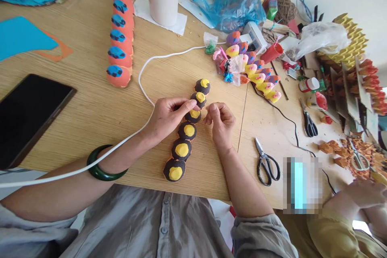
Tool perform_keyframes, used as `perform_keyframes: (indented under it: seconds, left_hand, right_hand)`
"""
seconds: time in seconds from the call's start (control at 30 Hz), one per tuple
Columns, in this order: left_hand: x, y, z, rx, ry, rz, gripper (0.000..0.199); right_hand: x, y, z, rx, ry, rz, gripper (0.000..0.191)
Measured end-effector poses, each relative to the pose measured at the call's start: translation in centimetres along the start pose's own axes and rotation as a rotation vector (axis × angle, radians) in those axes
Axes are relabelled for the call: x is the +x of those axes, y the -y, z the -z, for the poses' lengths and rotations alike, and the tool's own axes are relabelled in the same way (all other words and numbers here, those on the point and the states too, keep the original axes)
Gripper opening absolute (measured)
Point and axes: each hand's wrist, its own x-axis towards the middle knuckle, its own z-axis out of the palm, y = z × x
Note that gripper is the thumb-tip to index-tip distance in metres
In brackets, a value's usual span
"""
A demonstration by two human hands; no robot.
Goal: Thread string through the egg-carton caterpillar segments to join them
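Observation:
A row of dark, rounded pieces with yellow dabs on top (182,149), like painted or clay-covered egg-carton cups, runs across the table before me. On the farthest piece (202,86), the yellow dab carries a small dark mark. My left hand (172,117) is over the row near its second and third pieces, thumb and fingertips pinched together. Just right of the row, my right hand (222,123) is held with curled fingers and the thumb pressed to the forefinger. Anything between either hand's fingertips is too small to make out.
An orange row with blue tops (121,44) lies at back left, with a phone (33,117) nearer. A white cable (142,76) crosses my left forearm. Scissors (266,163) lie to the right, near another person's arm (353,197). Colourful cups (256,78) stand at back right.

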Motion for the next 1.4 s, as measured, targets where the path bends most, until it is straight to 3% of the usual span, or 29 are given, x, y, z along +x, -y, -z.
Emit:
perform_keyframes:
  seconds: [0.5, 1.4]
  left_hand:
    - [-0.14, -0.28, -0.03, 0.020, 0.001, 0.024, 0.032]
    - [-0.02, 0.21, 0.01, -0.013, 0.030, 0.006, 0.031]
  right_hand:
    - [0.28, -0.15, 0.01, 0.046, -0.010, -0.102, 0.050]
    - [0.46, -0.99, 0.06, 0.108, -0.019, -0.142, 0.045]
